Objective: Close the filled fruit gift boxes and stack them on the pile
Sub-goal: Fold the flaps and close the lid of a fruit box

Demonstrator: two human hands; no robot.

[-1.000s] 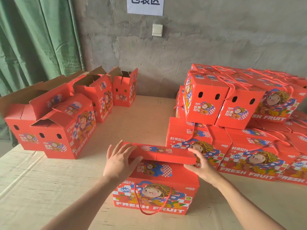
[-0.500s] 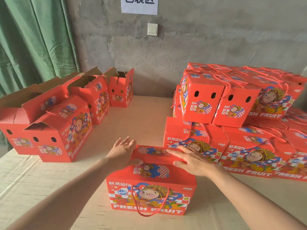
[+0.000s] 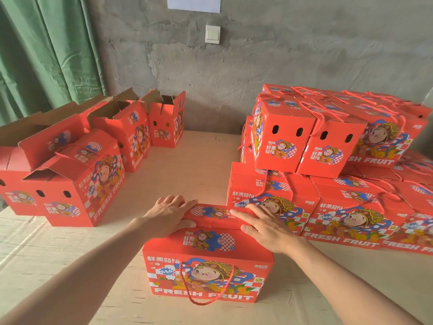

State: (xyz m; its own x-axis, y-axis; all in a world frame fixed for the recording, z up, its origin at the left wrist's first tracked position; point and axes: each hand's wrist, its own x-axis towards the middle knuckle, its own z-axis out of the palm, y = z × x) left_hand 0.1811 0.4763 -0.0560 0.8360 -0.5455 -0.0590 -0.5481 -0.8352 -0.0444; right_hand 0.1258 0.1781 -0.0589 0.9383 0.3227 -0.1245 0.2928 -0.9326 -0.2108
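Note:
A red fruit gift box [image 3: 206,266] with a cartoon figure and a red rope handle stands in front of me on the wooden table [image 3: 187,179]. Its top flap [image 3: 215,214] lies folded down. My left hand [image 3: 167,214] presses on the flap's left end with straight fingers, thumb at the front edge. My right hand [image 3: 262,226] lies flat over the flap's right end. To the right rises the pile of closed boxes [image 3: 316,146], two layers high.
Several open boxes [image 3: 77,181] with raised flaps stand along the table's left side. A grey concrete wall with a light switch [image 3: 212,34] is behind. A green curtain [image 3: 46,50] hangs at the left.
The top flap has come down from half raised to flat on the box. Both hands slid onto it, the right hand moving from the flap's edge to its top.

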